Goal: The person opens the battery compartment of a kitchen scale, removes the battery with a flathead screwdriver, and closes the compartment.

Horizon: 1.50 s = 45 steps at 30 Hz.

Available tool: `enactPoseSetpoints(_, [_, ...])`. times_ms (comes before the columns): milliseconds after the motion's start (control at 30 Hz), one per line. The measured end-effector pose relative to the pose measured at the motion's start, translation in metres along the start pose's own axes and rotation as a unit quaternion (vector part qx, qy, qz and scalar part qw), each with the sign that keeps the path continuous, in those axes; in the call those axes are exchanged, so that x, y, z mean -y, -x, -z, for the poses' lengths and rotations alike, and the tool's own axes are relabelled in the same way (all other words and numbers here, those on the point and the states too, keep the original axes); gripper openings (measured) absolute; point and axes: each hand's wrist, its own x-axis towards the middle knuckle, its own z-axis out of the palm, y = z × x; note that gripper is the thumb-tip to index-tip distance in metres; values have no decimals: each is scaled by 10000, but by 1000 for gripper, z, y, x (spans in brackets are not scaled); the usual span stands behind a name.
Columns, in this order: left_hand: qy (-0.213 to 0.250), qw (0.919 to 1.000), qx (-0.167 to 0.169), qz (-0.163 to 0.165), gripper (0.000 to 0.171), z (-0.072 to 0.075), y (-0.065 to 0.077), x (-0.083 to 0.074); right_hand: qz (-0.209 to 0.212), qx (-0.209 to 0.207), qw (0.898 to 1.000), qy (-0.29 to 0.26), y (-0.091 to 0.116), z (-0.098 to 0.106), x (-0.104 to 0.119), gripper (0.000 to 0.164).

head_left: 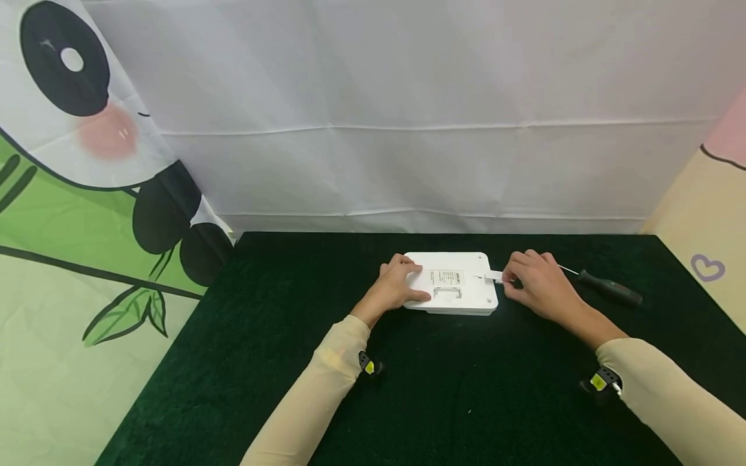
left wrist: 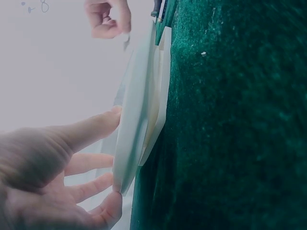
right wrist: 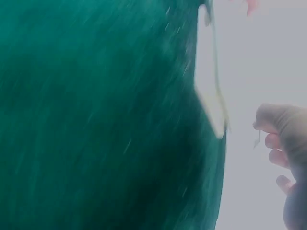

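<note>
A flat white device lies on the dark green cloth, its printed label and a rectangular recess facing up. At its left end my left hand holds it, thumb and fingers spread against the edges. The left wrist view shows the fingertips against the white casing. Just off the right end, my right hand pinches a small thin pale piece that appears to overlap the device's edge. In the right wrist view this piece is blurred, and its kind cannot be told.
A screwdriver with a black handle lies right of my right hand, part of its shaft hidden behind the hand. Small pale specks dot the cloth. A white curtain hangs behind the table, with printed cartoon cloths at both sides.
</note>
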Motion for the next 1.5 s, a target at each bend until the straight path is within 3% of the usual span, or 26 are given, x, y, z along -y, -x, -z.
enactPoseSetpoints(267, [78, 9999, 5, -63, 64, -1, 0, 1, 356, 185, 9992, -66, -26, -7, 51, 10])
enactPoseSetpoints(433, [123, 9998, 25, -143, 64, -1, -1, -1, 491, 283, 9983, -116, -31, -13, 69, 9])
enactPoseSetpoints(1500, [68, 10000, 41, -3, 64, 0, -1, 1, 216, 765, 9965, -257, -36, -22, 78, 10])
